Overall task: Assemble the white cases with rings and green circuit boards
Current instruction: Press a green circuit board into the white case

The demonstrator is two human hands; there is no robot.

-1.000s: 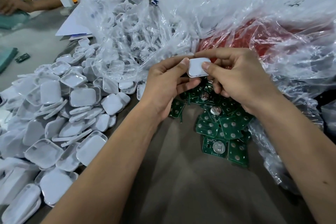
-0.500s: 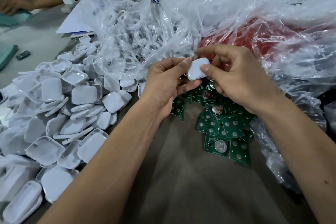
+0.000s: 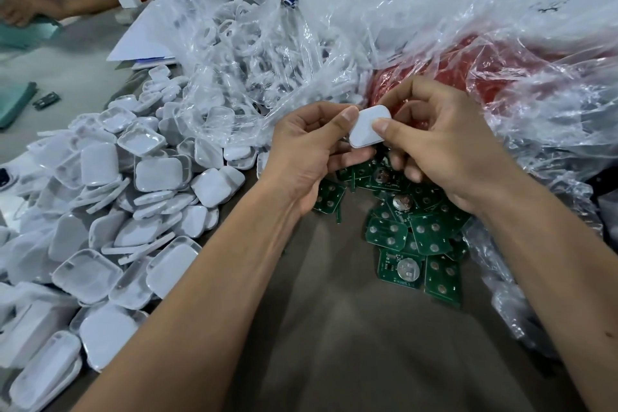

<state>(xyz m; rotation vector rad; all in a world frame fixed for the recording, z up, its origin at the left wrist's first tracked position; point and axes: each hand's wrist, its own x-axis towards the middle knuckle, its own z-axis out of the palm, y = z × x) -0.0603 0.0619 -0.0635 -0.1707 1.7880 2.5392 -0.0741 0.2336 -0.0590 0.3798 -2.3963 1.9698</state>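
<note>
Both hands hold one white case (image 3: 369,126) up in the air, just above the green boards (image 3: 414,237). The left hand (image 3: 307,150) pinches its left edge with the thumb. The right hand (image 3: 444,147) pinches its right edge. A big pile of cases (image 3: 133,204) lies left of the boards. A clear bag (image 3: 240,53) of rings sits behind the boards.

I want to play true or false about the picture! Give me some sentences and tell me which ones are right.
1. Both hands hold one white case. True.
2. The green circuit boards lie in a red bowl. False: they lie loose on the table.
3. The pile of white cases lies beside the left hand, on the outer side. True.
4. The right hand holds scissors. False: it pinches the white case.
5. The rings sit in a clear plastic bag. True.
</note>
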